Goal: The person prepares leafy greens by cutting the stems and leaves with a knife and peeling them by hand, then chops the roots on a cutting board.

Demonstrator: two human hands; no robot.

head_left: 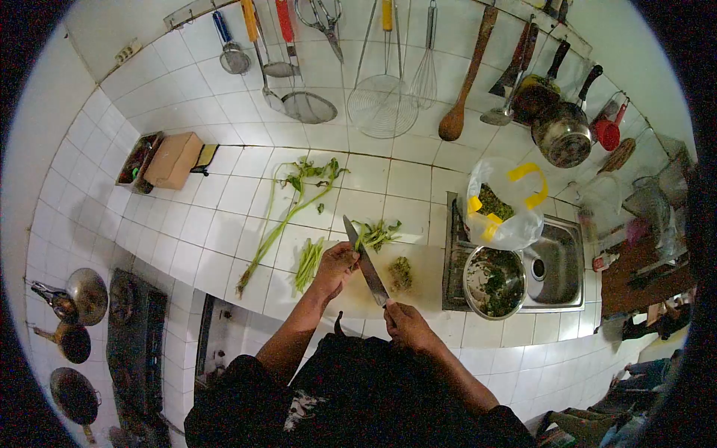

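Note:
My right hand (407, 322) is wrapped round the handle of a kitchen knife (367, 267), whose blade points up and to the left. Close against the blade, my left hand (337, 267) has its fingers pinched on a leafy green stalk (360, 242), partly hidden by blade and fingers. Loose leaves (379, 236) lie just beyond the knife. Beneath both hands is a pale cutting board (426, 272). On it sit cut green stems (308, 263) to the left and a small chopped heap (401, 273) to the right.
Long leafy stalks (278, 224) lie on the tiled counter (228, 246). At right, a metal bowl (495, 282) of chopped greens and a plastic bag (515, 216) stand by the sink (560, 261). A brown box (173, 160) sits far left. Utensils, including a wooden spoon (452, 123), hang behind.

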